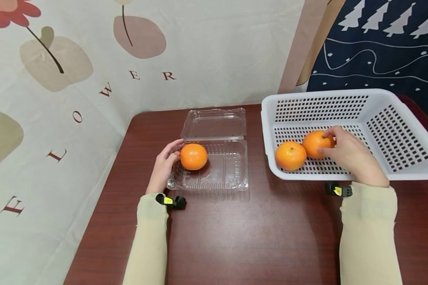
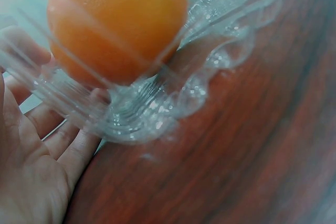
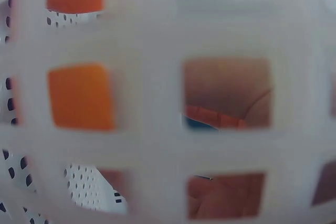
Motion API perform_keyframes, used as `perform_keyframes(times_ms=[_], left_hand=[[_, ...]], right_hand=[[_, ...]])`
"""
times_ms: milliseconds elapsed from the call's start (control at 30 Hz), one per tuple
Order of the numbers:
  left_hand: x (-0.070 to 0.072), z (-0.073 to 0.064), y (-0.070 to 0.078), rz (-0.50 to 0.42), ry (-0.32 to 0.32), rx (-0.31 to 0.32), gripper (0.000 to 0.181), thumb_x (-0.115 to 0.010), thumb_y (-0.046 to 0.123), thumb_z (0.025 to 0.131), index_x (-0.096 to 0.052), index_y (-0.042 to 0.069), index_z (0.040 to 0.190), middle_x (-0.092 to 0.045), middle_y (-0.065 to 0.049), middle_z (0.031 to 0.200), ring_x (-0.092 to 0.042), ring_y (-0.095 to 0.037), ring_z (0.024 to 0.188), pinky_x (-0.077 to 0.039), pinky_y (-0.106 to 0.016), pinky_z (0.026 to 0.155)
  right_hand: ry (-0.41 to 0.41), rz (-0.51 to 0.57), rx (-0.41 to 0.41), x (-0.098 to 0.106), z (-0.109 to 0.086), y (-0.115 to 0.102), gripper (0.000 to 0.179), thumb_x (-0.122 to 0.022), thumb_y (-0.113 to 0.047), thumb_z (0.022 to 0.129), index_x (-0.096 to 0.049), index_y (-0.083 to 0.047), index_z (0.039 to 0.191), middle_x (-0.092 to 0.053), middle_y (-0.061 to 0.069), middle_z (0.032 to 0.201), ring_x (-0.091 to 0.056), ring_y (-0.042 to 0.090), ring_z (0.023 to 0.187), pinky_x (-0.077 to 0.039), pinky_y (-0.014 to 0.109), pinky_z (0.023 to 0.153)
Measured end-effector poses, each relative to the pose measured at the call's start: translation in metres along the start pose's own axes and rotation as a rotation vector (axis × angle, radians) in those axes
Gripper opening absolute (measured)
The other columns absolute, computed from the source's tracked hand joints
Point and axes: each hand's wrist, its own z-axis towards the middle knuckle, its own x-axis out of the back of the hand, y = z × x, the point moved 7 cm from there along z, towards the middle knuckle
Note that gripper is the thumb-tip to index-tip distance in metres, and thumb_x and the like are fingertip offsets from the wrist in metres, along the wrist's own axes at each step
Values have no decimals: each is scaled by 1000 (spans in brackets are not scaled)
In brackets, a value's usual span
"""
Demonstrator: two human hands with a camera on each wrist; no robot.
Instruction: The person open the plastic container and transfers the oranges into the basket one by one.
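In the head view, my left hand (image 1: 163, 164) is at the left wall of a clear plastic clamshell container (image 1: 224, 182), holding it there. One orange (image 1: 193, 156) sits inside, close to my thumb. The left wrist view shows that orange (image 2: 118, 24) through the clear wall, with the palm (image 2: 31, 177) outside. Over at the white basket (image 1: 381, 97), my right hand (image 1: 353, 154) grips an orange (image 1: 314, 145) between thumb and fingers. Another orange (image 1: 291, 155) lies to its left. Basket slats mostly hide the hand in the right wrist view.
The container's lid (image 1: 214, 123) lies folded back toward the wall. Both stand on a dark red wooden table (image 1: 256, 233). A printed cloth (image 1: 217, 47) hangs behind, and a dark blue cloth with trees (image 1: 381, 51) hangs at the right.
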Motion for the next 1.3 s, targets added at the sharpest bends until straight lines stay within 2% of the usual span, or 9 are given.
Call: perform_keyframes(times_ms=[367,867,1067,1300], left_hand=[[0,1,0,15,2,4,37,-42,15,94,-48,19,129,-48,-1,127,-46,-16,112,-38,-39,94],[0,0,0,11,0,2,37,-42,14,93,-47,18,130,-48,-1,127,-47,-17,111,-38,-38,94],[0,0,1,4,-1,3,37,-42,14,94,-47,18,130,-48,-2,127,-47,-17,111,-38,-39,94],[0,-1,2,3,-5,0,37,-42,13,94,-47,17,130,-48,-2,127,-46,-17,112,-38,-38,94]], right_hand=[[-5,-16,24,3,0,-3,55,-56,-38,85,-39,0,121,-42,22,107,-36,37,93,-35,51,77],[14,-1,35,8,-4,-8,69,-45,-51,87,-33,1,130,-37,26,121,-34,40,101,-31,60,86],[74,-5,32,15,-7,-14,66,-43,-49,88,-33,-1,133,-37,27,126,-35,41,102,-33,60,83],[189,32,59,26,-12,-23,66,-44,-45,88,-25,-8,140,-40,23,129,-39,41,109,-33,59,85]])
